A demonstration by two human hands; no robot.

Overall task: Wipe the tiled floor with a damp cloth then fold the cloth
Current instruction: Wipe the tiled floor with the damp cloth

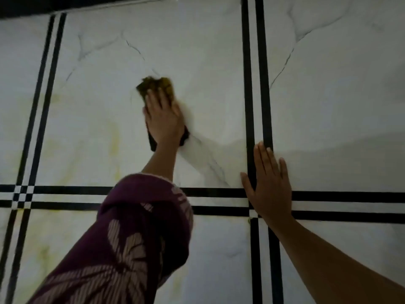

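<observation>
A dark cloth point(159, 83), stained yellow-brown at its far end, lies on the white marble-look tiled floor point(105, 69). My left hand point(164, 116) lies flat on top of it with fingers spread and presses it down on the middle tile; dark cloth edges stick out on both sides of the wrist. The cloth's far end is blurred. To the right, my right hand point(267, 183) rests palm-down on the floor with fingers extended, over a crossing of black tile stripes, holding nothing.
Double black stripes point(256, 73) run between the tiles, both across and away from me. Faint yellowish smears point(114, 137) mark the tiles at the left. A dark edge point(26, 7) borders the floor at the top left. A purple patterned sleeve point(131, 238) covers my left forearm.
</observation>
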